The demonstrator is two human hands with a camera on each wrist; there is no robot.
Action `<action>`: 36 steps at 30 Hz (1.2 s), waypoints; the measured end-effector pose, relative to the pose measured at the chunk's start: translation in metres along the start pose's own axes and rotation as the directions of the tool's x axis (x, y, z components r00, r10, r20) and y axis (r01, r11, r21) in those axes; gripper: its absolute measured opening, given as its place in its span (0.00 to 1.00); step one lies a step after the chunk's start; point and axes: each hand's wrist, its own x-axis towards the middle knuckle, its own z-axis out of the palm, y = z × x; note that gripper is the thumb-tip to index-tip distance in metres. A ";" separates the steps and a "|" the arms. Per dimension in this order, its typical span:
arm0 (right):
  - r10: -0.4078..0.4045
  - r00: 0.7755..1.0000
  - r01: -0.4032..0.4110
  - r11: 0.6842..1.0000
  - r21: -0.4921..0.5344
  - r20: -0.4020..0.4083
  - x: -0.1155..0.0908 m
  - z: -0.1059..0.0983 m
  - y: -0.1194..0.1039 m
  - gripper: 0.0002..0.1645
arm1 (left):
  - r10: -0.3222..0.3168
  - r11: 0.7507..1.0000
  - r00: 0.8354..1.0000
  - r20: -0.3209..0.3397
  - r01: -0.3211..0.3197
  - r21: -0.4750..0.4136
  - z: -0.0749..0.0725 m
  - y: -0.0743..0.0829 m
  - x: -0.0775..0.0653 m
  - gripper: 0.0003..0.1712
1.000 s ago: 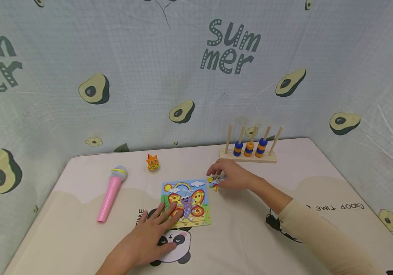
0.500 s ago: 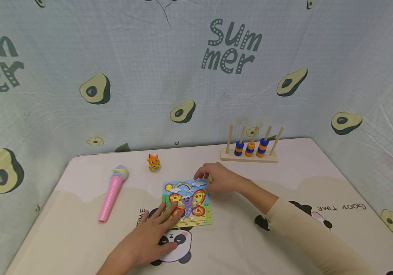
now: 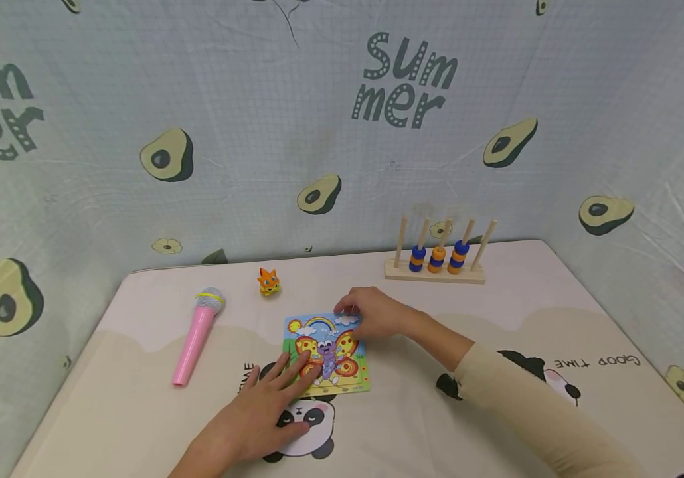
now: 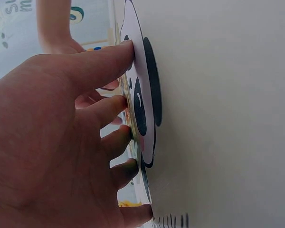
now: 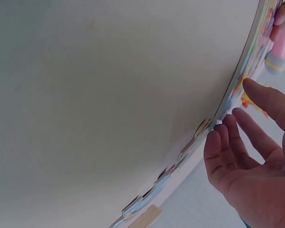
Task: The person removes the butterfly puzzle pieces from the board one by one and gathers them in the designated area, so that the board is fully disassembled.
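A square butterfly jigsaw puzzle (image 3: 330, 325) lies on the table, bright with a sun and rainbow. My left hand (image 3: 264, 411) rests on its lower left part, fingers spread, with the thumb on the cloth's printed panda. At the puzzle's upper right corner is my right hand (image 3: 378, 313), with the thumb by the right edge and curved fingers by the top edge. In the right wrist view the thumb and fingertips of this hand (image 5: 256, 156) stand apart at the board. Loose jigsaw pieces (image 5: 156, 183) lie near it on the table; in the head view the hand hides them.
A pink toy microphone (image 3: 194, 338) lies to the left. Behind the puzzle stands a small orange and yellow toy figure (image 3: 269, 283). A wooden peg stand (image 3: 434, 271) with blue and orange rings is at the back right, before a cloth backdrop (image 3: 246, 133).
My right hand has moved left from the loose pieces to the puzzle's upper right corner, hiding those pieces in the head view. The left hand has stayed in place.
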 end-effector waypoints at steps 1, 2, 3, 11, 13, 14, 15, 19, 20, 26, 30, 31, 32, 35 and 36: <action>-0.002 1.000 0.002 1.000 -0.001 0.001 0.000 0.000 0.000 0.27 | 0.000 1.000 1.000 0.000 0.000 0.000 0.000 0.000 0.000 0.46; -0.004 1.000 0.004 1.000 0.000 0.003 0.000 0.000 0.000 0.27 | 0.002 1.000 1.000 0.000 -0.002 0.000 0.000 0.000 0.000 0.47; -0.005 1.000 0.005 1.000 0.001 0.004 0.000 0.001 0.000 0.26 | 0.002 1.000 1.000 0.000 -0.002 0.000 0.000 0.000 0.001 0.46; 0.002 1.000 -0.002 1.000 0.001 0.005 0.001 0.001 0.000 0.24 | 0.009 1.000 1.000 -0.008 -0.009 0.001 0.000 0.001 0.000 0.46; 0.006 1.000 -0.006 1.000 0.002 0.004 0.001 0.001 0.000 0.24 | 0.010 1.000 1.000 -0.006 -0.010 0.002 0.000 0.001 0.000 0.46; 0.008 1.000 -0.008 1.000 0.001 0.003 0.001 0.002 0.000 0.24 | 0.011 1.000 1.000 -0.005 -0.011 0.002 0.000 0.001 0.000 0.46; 0.009 1.000 -0.009 1.000 0.001 0.001 0.001 0.002 0.000 0.24 | 0.010 1.000 1.000 -0.004 -0.010 0.003 0.000 0.001 0.000 0.46; 0.002 1.000 -0.002 1.000 -0.001 -0.012 0.001 0.004 0.001 0.24 | 0.006 1.000 1.000 -0.002 -0.006 0.004 0.000 0.001 0.001 0.46; -0.001 1.000 0.001 1.000 -0.002 -0.014 0.000 0.004 0.001 0.24 | 0.004 1.000 1.000 -0.002 -0.004 0.004 0.001 0.001 0.001 0.47; -0.007 1.000 0.007 1.000 -0.017 -0.027 0.000 0.004 -0.001 0.24 | 0.003 1.000 1.000 -0.009 -0.003 0.007 0.002 0.000 0.001 0.47; -0.006 0.999 0.006 1.000 -0.018 -0.033 0.000 0.004 -0.002 0.24 | 0.006 1.000 1.000 -0.012 -0.005 0.004 0.002 0.000 0.001 0.47; -0.008 0.999 0.007 1.000 -0.018 -0.035 0.000 0.004 -0.003 0.24 | 0.006 1.000 1.000 -0.012 -0.006 0.004 0.003 0.000 0.001 0.47; -0.010 0.999 0.010 1.000 -0.018 -0.037 0.000 0.003 -0.003 0.24 | 0.006 1.000 1.000 -0.011 -0.006 0.004 0.003 0.000 0.001 0.47; -0.014 0.999 0.013 1.000 -0.020 -0.040 0.001 0.003 -0.003 0.24 | 0.006 1.000 1.000 -0.012 -0.006 0.003 0.002 0.000 0.000 0.46; -0.014 0.999 0.013 1.000 -0.022 -0.041 0.001 0.003 -0.003 0.23 | 0.007 1.000 1.000 -0.014 -0.007 0.003 0.002 0.000 0.000 0.46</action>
